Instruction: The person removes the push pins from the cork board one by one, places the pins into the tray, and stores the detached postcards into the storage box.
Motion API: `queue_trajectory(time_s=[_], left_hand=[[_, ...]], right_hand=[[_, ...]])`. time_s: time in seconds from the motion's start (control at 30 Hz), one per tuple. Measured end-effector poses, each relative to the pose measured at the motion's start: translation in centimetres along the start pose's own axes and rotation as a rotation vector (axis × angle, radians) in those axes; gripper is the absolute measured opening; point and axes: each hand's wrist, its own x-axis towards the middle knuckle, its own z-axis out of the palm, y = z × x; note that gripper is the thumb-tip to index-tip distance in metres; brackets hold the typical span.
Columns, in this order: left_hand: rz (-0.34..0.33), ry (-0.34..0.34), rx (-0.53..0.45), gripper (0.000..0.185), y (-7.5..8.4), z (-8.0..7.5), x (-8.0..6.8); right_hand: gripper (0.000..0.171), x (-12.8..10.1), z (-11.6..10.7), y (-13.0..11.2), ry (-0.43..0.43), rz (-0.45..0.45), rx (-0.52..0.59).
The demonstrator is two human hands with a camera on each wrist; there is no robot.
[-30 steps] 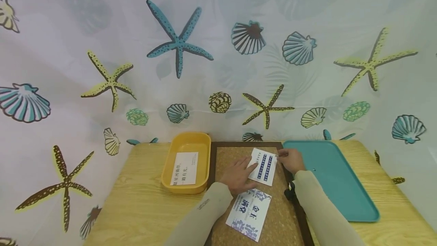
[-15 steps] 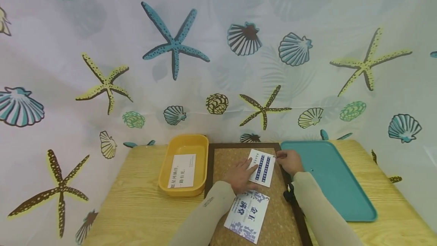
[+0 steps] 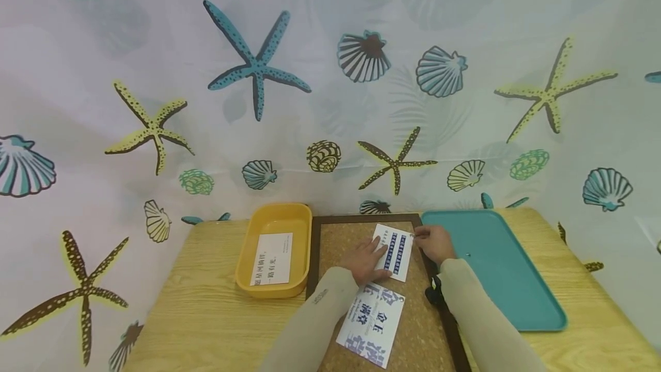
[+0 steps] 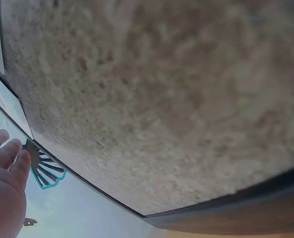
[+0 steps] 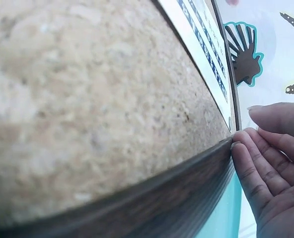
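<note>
Wood-grain table (image 3: 206,314); on it, yellow bin (image 3: 273,291), framed corkboard (image 3: 426,337), teal tray (image 3: 516,280)

Corkboard (image 3: 423,326) cut off below

Here comes the left hand (image 3: 364,263), easing forward and to the right, its thumb now further across the lower edge of the upper card (image 3: 399,256)! The left sleeve (image 3: 317,314) swings along with it, now closer over the left edge of the lower card (image 3: 373,329), whose far end shows more print. And the head view turns slightly right, sliding the yellow bin (image 3: 271,291) and blue tray (image 3: 511,271) leftward!
</note>
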Motion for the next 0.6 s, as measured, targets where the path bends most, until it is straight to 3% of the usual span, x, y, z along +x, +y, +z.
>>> queue_trajectory(time_s=[0.27, 0.6], left_hand=[[0.003, -0.002, 0.0, 0.063, 0.12, 0.23, 0.56], [-0.007, -0.062, -0.051, 0.061, 0.12, 0.23, 0.83]], right_hand=[[0.031, 0.1, -0.2, 0.18, -0.008, -0.003, 0.003], [0.027, 0.2, -0.11, 0.39, 0.012, -0.014, 0.019]])
